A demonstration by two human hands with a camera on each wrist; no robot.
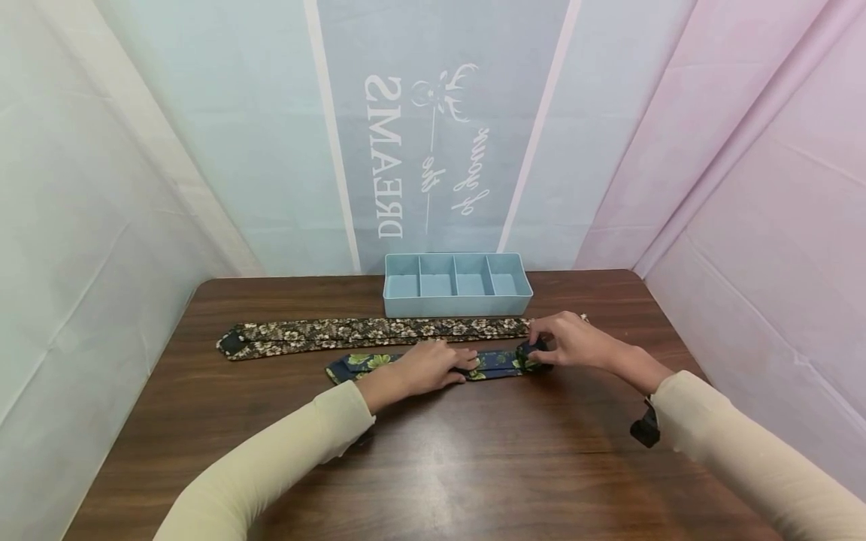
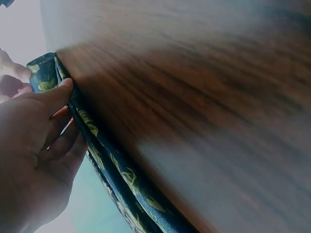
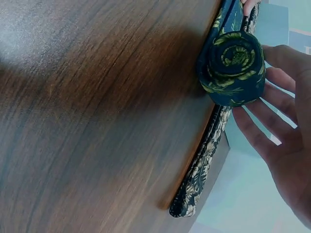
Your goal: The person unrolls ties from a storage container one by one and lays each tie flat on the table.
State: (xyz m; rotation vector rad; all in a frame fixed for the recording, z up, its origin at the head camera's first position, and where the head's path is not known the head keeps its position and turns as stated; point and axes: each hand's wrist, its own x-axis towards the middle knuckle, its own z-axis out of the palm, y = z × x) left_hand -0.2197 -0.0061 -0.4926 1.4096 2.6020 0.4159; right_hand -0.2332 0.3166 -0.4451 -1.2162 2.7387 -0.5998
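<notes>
A navy necktie (image 1: 501, 364) with green flowers lies across the table, its right end wound into a roll. My right hand (image 1: 571, 342) holds that roll (image 3: 238, 60), thumb on one side and fingers along the other. In the right wrist view the coil's spiral end shows. My left hand (image 1: 429, 367) rests on the flat length of the same tie, left of the roll, with thumb and fingers at its edges. In the left wrist view the thumb (image 2: 63, 90) touches the cloth. Behind lies a black necktie (image 1: 352, 332) with cream flowers, stretched out flat.
A light blue box (image 1: 460, 306) with several compartments stands at the back of the brown wooden table (image 1: 433, 458). Curtains printed with white lettering (image 1: 389, 158) hang behind the table, and pale cloth (image 1: 764, 225) hangs at the sides.
</notes>
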